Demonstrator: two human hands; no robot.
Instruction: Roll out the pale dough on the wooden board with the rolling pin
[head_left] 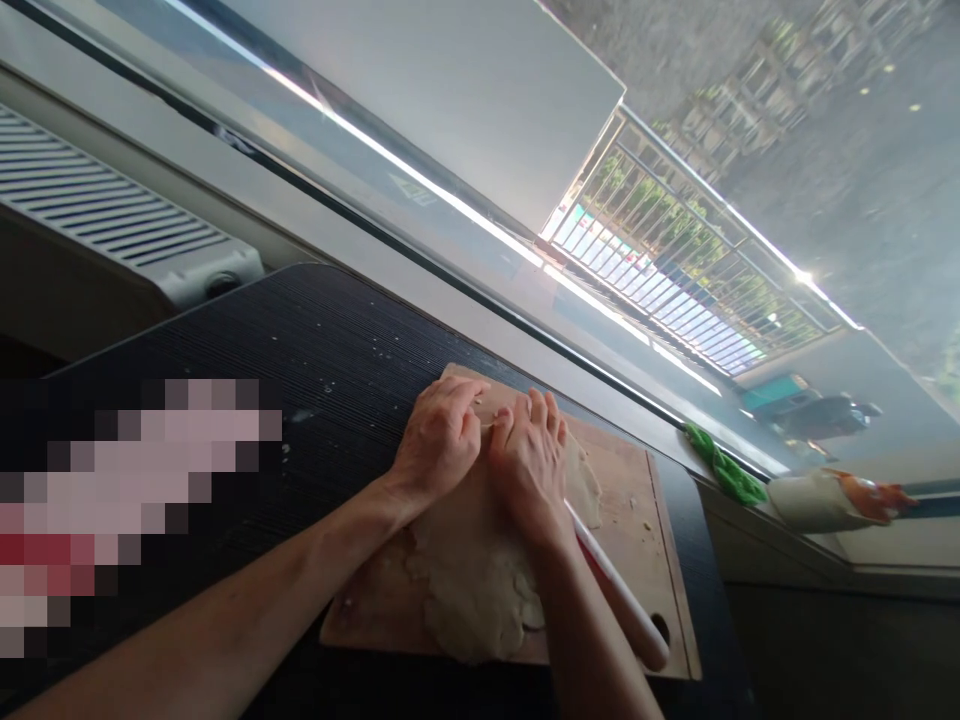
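Note:
A thin sheet of pale dough (472, 560) with an uneven edge lies on a wooden cutting board (622, 480). My left hand (442, 430) is at the far left edge of the dough, its fingers bent inward and closed against it; the fingertips are partly hidden. Close beside it, my right hand (531, 460) lies on the dough with its fingers stretched forward. A rolling pin (634, 625) rests slantwise on the right part of the board, partly hidden behind my right forearm.
The board lies on a dark table (322, 340) with white specks. Behind runs a windowsill with a green cloth (724, 465) and a pale bag (810, 500) at right. A white radiator (112, 200) stands at left. A pixelated patch covers the lower left.

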